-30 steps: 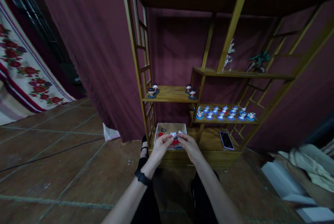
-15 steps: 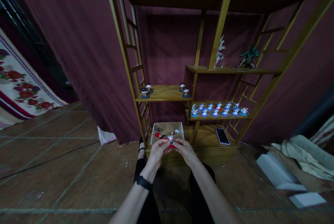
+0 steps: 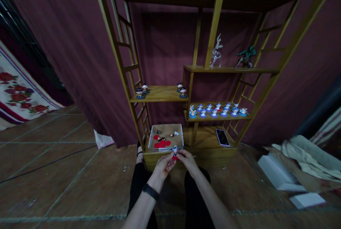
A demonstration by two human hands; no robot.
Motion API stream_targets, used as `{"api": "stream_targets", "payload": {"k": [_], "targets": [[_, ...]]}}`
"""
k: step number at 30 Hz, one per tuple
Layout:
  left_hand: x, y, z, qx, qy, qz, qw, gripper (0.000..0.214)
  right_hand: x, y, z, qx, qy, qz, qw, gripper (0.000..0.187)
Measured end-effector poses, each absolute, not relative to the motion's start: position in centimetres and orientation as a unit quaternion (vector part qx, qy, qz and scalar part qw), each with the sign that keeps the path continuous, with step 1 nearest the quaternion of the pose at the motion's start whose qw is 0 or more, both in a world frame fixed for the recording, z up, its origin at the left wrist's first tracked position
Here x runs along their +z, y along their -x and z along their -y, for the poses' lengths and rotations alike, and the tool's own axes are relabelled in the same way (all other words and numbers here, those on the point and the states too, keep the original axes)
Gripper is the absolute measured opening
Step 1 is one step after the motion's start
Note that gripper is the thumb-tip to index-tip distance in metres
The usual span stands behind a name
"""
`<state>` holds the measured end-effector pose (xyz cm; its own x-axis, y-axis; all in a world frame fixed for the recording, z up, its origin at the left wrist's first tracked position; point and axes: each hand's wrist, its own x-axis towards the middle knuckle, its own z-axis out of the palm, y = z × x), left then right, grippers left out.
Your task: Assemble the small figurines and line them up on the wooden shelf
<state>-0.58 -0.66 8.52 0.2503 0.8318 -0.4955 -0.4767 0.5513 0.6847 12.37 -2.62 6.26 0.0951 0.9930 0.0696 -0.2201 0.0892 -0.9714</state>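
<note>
Two hands on one small piece. The white-headed figurine (image 3: 175, 150) is held roughly upright at the near edge of the shallow box (image 3: 168, 128); whether it is just above the rim or just in front of it cannot be told. Its red base (image 3: 174, 157) is pinched from the left by the left hand (image 3: 163, 165) and from the right by the right hand (image 3: 188, 160). Fingertips of both are drawn in on the piece, with no more gap than its width; exact thumb contact is too small to make out.

In the box, red discs (image 3: 156, 145) are gathered at the near left; dark pieces (image 3: 161, 139) are scattered farther in, and a white piece (image 3: 176, 133) is seen toward the far right.

Handling, as judged: the base is best steadied by one hand while the upper part is adjusted by the other. Pressure should be kept light and matched on both sides, applied straight down rather than sideways, so the figure is not tipped or a thin joint strained. A position low over the box would be safer, as a slipped part would be caught there. The head should be left uncovered by the fingers, so that its facing can be checked.
</note>
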Motion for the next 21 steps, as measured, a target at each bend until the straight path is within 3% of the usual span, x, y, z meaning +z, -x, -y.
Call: {"api": "stream_targets", "payload": {"k": [15, 21], "targets": [[2.4, -1.9, 1.7, 0.48, -0.174, -0.459, 0.727, 0.008, 1.2, -14.3, 3.1, 0.437, 0.492, 0.514, 0.55, 0.026], [2.0, -3.6, 1.6, 0.515, -0.203, -0.461, 0.694, 0.009, 1.2, -14.5, 2.8, 0.404, 0.517, 0.488, 0.576, 0.026]]}}
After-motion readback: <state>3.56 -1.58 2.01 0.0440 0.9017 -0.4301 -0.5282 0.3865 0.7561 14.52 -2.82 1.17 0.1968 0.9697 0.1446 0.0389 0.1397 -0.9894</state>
